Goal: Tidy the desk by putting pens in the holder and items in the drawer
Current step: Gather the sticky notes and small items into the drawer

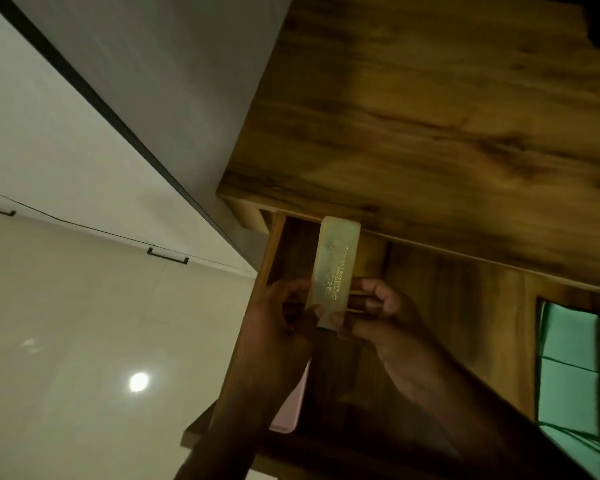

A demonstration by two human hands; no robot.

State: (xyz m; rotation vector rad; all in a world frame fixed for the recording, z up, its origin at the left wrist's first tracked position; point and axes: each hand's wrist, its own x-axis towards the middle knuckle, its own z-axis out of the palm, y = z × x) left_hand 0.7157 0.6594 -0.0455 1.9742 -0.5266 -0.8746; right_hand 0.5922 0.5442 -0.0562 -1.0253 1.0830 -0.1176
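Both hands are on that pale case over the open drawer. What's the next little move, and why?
Probably lower the pale case into the drawer and let go. The left hand and right hand both pinch its near end, its far end points in under the desk top, and bare wood shows beside the pink item there.

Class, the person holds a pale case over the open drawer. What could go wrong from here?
The left hand and right hand pinch the case only at its near end, so it may tip or slip. Its far end sits near the desk edge and could knock it.
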